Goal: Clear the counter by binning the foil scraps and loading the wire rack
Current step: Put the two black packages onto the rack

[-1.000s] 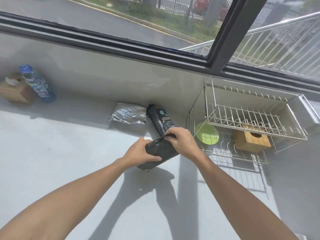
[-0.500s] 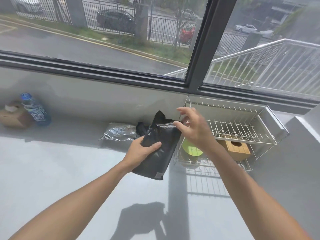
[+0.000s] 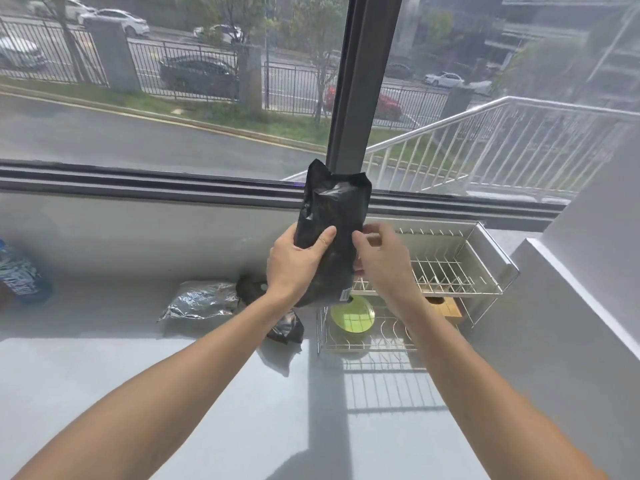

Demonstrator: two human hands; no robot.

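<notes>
Hidden: the left arm covers most of a second dark bag (image 3: 285,329) lying on the desk (image 3: 138,393); the right arm hides part of the wooden box (image 3: 446,306).
Cut off: a bottle (image 3: 20,275) at 9 o'clock.
Black bag (image 3: 330,237): upright in the air, left of the wire rack (image 3: 450,268).
Left hand (image 3: 294,261): fingers wrapped round the bag.
Right hand (image 3: 384,258): fingers loosely curled, touching the bag's right edge.
Foil scrap (image 3: 202,303): on the desk at 8 o'clock of the bag.
Open room: bare desk toward 6 o'clock.
Rack: top tier free; green plate (image 3: 353,315) below.

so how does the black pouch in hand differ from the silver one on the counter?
The black pouch is held upright in the air, gripped by the left hand; the silver pouch lies flat on the counter, untouched. Black is dull and dark, silver shiny and crinkled. Both are soft packets.
</notes>
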